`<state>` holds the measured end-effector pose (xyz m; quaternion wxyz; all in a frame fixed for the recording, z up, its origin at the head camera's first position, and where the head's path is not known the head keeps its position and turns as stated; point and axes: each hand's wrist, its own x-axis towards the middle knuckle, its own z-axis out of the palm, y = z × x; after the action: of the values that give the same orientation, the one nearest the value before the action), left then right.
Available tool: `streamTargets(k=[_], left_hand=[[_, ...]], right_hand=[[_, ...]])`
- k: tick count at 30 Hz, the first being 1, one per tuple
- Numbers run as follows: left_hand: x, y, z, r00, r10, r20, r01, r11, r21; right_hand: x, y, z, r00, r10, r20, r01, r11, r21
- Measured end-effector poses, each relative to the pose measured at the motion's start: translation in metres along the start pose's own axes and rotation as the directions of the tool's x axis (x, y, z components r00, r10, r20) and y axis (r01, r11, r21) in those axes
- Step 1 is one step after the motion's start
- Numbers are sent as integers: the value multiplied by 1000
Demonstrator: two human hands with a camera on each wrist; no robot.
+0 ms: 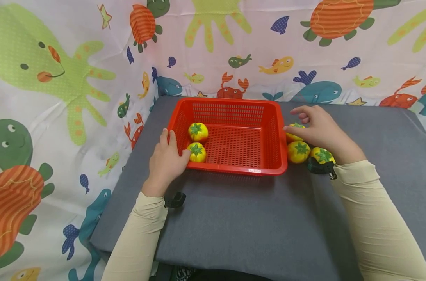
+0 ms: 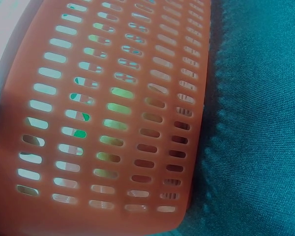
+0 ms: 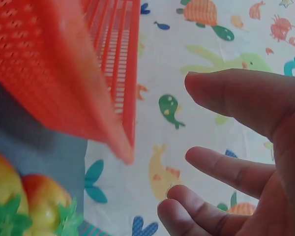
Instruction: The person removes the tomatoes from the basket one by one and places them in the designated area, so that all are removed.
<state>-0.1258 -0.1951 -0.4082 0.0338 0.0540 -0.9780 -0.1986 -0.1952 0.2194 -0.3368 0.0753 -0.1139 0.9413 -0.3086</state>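
Note:
A red plastic basket point(image 1: 234, 170) with slotted walls stands on the grey table. My left hand point(image 1: 168, 162) holds its front left corner, thumb over the front rim and fingers at the left rim. Inside, near that hand, sit two yellow-and-red tomato-like fruits point(image 1: 198, 132) with green star-shaped tops. At the basket's right side, my right hand point(image 1: 318, 128) hovers with thumb and fingers apart and nothing between them. Below it are three more of these fruits point(image 1: 298, 152), one partly hidden by the hand. The left wrist view shows the slotted basket wall point(image 2: 113, 147), without the hand.
A grey cloth point(image 1: 234, 226) covers the table. Behind it and along the left hangs a white curtain point(image 1: 213, 62) printed with sea animals. Dark wrist cameras point(image 1: 175, 200) sit at both cuffs.

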Motion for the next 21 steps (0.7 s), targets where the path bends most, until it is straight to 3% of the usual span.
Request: streamTargets(k=[21], left_hand=[[2,-1,0,1000,-13,-5,13,1000,13]], right_hand=[[42,-57,31,992,-89,91,89,996,7]])
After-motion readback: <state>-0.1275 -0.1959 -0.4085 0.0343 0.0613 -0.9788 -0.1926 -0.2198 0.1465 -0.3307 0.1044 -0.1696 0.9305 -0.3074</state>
